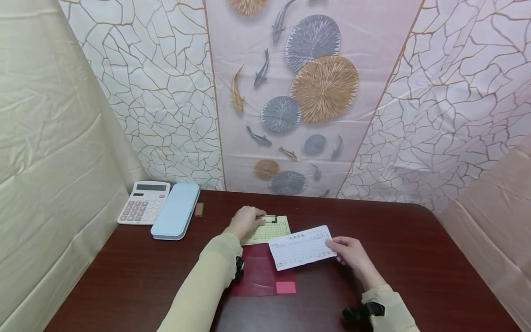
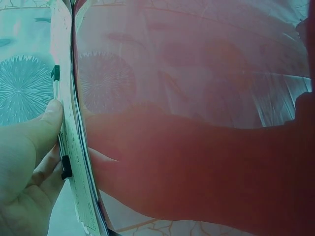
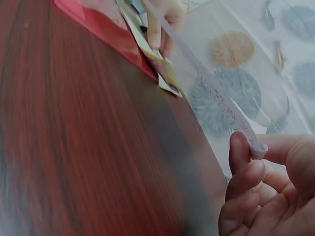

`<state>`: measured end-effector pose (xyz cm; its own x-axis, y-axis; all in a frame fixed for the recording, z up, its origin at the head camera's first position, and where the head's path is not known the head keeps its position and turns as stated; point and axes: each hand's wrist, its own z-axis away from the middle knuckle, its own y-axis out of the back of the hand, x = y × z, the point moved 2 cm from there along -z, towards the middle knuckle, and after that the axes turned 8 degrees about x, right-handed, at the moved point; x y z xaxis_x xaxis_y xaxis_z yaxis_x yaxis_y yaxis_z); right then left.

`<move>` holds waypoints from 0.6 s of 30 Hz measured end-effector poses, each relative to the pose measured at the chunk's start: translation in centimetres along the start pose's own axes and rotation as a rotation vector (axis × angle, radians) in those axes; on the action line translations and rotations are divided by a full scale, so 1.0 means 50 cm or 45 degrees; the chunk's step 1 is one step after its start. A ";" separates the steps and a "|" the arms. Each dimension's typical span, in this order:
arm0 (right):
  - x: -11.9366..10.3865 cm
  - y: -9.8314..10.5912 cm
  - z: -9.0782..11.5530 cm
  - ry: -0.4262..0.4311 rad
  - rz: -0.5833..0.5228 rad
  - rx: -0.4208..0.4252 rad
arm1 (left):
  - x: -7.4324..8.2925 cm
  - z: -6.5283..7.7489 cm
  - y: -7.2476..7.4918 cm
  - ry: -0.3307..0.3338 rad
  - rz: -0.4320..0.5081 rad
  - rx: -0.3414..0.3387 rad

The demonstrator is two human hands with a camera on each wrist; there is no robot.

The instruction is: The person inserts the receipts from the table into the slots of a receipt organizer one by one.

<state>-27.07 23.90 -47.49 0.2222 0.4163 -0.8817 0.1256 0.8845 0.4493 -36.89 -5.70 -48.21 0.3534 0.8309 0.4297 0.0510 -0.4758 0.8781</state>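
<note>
In the head view my left hand (image 1: 245, 222) is at the top edge of a stack of yellow-green printed forms (image 1: 265, 232), its thumb and a finger on either side of a metal clip (image 1: 271, 218) with dark ends. The left wrist view shows the clip (image 2: 55, 73) and the stack (image 2: 74, 123) edge-on. A translucent red folder (image 1: 257, 272) lies just below the forms, with a pink label (image 1: 286, 287) at its lower right. My right hand (image 1: 350, 253) pinches a white printed slip (image 1: 303, 249) by its right edge, raised over the folder. That slip (image 3: 216, 93) looks thin and edge-on in the right wrist view.
At the table's back left lie a white calculator (image 1: 144, 203), a light blue case (image 1: 176, 211) and a small brown-and-green eraser-like block (image 1: 199, 210). Patterned cloth (image 1: 286, 138) hangs along the back edge of the dark wooden table (image 1: 398, 244).
</note>
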 end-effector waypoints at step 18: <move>-0.054 -0.114 -0.004 -0.030 -0.163 -0.032 | 0.001 -0.004 -0.002 0.050 0.007 -0.048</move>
<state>-28.61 17.77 -47.70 0.2285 0.2951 -0.9277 0.1299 0.9352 0.3295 -37.05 -5.55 -48.22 0.3167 0.8394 0.4417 0.0139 -0.4698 0.8827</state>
